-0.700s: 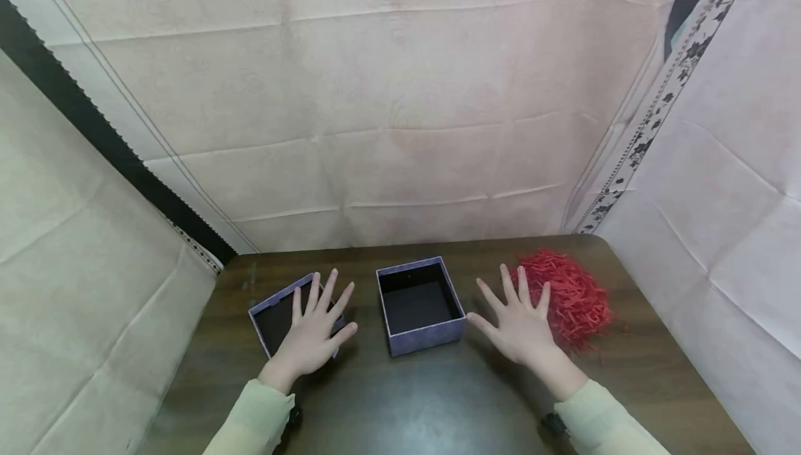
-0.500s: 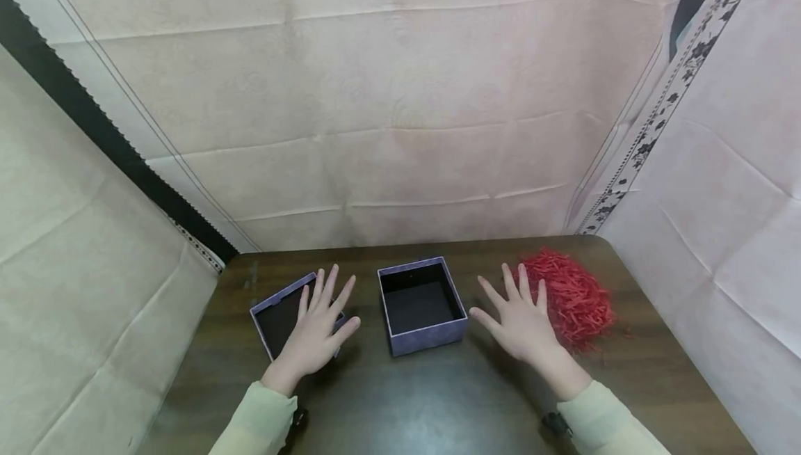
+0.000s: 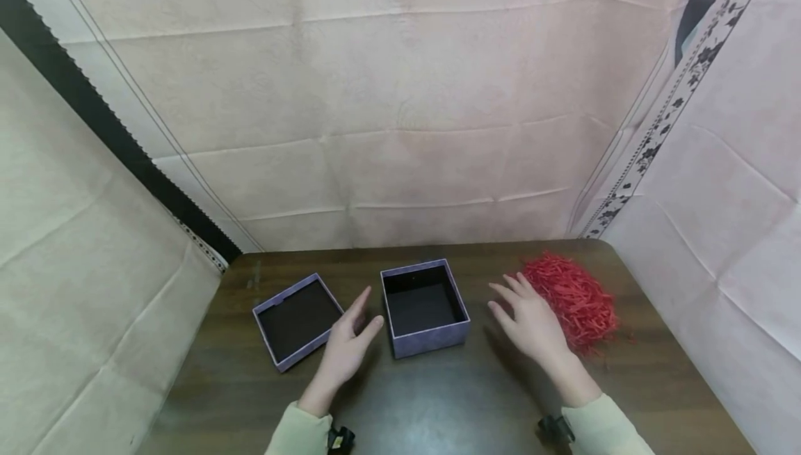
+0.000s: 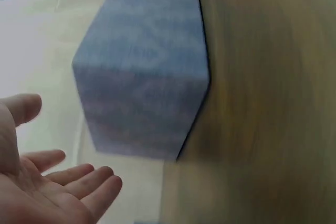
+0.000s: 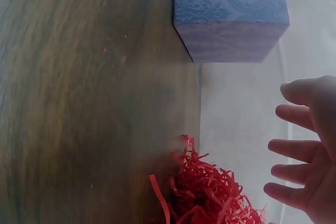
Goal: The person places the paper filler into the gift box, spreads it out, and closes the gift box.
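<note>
A blue-purple patterned box [image 3: 428,339] with a black inside stands at the middle of the table, its open top facing up. Left of it lies the matching box lid [image 3: 299,321], inside up. My left hand [image 3: 346,349] hovers between lid and box, palm turned toward the box, fingers relaxed and holding nothing. On the other side my right hand [image 3: 530,319] hangs between the box and a heap of red shredded paper [image 3: 572,298], fingers spread and bare. In the right wrist view, red shredded paper [image 5: 210,195] lies below the fingers [image 5: 294,150].
All of it rests on a dark brown wooden table [image 3: 425,413]. Pale cloth [image 3: 400,121] hangs behind the table and on both sides. Each wrist carries a small black camera [image 3: 553,429]. A few red shreds lie loose near the heap.
My left hand has moved right, off the lid and toward the box, turning its palm inward. The right hand has shifted slightly right, and its fingers have bent a little.
</note>
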`<control>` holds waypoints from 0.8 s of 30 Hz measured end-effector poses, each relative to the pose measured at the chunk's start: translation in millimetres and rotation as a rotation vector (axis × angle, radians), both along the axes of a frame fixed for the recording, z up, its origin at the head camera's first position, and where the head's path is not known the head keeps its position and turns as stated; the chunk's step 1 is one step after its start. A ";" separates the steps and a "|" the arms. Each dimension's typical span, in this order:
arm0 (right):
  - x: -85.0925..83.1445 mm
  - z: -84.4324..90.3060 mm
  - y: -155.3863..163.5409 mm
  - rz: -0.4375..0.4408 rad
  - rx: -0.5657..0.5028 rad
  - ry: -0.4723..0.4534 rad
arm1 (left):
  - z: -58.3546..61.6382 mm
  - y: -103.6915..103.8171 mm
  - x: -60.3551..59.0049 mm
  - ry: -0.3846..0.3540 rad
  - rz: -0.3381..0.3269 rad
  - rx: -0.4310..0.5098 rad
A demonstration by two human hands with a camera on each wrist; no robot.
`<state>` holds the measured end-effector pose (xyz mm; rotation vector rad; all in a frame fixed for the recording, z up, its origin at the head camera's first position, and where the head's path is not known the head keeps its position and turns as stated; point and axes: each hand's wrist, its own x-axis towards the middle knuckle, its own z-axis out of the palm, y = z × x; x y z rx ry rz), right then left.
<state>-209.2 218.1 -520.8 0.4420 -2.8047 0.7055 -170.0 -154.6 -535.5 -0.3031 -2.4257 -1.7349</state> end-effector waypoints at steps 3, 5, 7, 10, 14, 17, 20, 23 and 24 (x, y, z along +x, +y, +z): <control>1.4 0.4 1.5 -0.010 -0.039 0.029 | -7.7 14.0 2.1 -0.072 -0.001 0.102; 2.4 0.7 1.6 -0.017 -0.058 0.042 | -11.4 21.6 4.2 -0.109 -0.001 0.156; 3.4 0.6 1.4 -0.022 -0.066 0.050 | -14.5 27.8 6.1 -0.131 0.004 0.195; 4.9 -0.7 1.1 -0.026 -0.070 0.052 | -17.7 34.1 8.3 -0.136 0.009 0.230; 6.8 -1.6 0.1 -0.028 -0.073 0.041 | -18.8 35.8 8.8 -0.130 0.016 0.231; 9.7 -1.8 -0.8 -0.025 -0.079 0.036 | -19.2 33.9 9.6 -0.131 0.010 0.217; 11.5 -1.0 -1.7 -0.017 -0.082 0.045 | -18.0 31.2 9.1 -0.110 -0.004 0.196; 11.2 0.9 -1.7 -0.015 -0.079 0.061 | -15.8 29.7 6.1 -0.082 -0.022 0.183; 10.9 1.6 -1.4 -0.016 -0.076 0.066 | -14.9 29.4 4.9 -0.074 -0.028 0.185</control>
